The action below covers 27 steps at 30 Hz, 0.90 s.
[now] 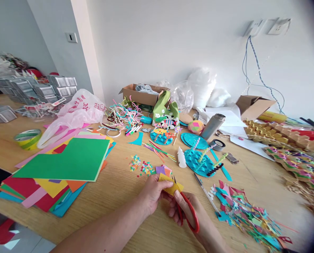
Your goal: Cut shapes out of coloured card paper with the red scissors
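Observation:
My left hand (152, 194) pinches a small piece of yellow paper (166, 186) by its left part, thumb on top. Faint drawn lines show on the paper beside the thumb. My right hand (190, 207) grips the red-handled scissors (193, 218), whose blades are at the yellow paper, with one dark tip showing above its upper edge. The right thumb lies near the paper's right part. Just beyond the hands are small purple and orange paper squares (164, 170) and little heaps of coloured paper dots (147, 168).
Coloured sheets (64, 158) lie left, beside yellow-green tape (28, 138). Paper scraps (254, 218) and a pen (206, 191) are at right. Further back stand blue textured discs (199, 162), a metal flask (213, 127), pipe cleaners (123, 114) and a cardboard box (139, 93).

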Tool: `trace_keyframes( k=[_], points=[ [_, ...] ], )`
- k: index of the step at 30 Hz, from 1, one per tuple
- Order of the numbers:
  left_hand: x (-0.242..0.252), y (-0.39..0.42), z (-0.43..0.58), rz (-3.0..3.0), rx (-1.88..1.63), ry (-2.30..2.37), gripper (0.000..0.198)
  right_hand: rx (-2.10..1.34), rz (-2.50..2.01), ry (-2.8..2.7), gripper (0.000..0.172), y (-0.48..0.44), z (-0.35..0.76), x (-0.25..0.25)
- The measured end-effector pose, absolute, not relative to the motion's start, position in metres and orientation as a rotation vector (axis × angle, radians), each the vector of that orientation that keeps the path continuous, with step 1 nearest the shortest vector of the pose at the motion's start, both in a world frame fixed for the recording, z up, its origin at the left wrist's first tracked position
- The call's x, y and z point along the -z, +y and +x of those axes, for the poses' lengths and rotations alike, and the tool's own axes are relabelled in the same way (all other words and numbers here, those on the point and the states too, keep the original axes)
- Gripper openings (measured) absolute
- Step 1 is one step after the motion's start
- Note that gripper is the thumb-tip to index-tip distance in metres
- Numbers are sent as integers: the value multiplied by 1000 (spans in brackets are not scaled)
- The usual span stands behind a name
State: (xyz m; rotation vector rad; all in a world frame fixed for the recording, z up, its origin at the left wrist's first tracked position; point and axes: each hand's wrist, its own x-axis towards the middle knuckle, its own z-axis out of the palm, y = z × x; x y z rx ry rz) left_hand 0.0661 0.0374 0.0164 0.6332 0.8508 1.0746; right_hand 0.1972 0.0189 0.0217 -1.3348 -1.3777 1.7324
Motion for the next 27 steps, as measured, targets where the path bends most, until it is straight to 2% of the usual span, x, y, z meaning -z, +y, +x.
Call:
trace_keyframes(
  k=[27],
  points=[
    [-17,38,67,660,-1058,833,17,-1720,-1360,-1392,59,19,197,-21]
  ],
)
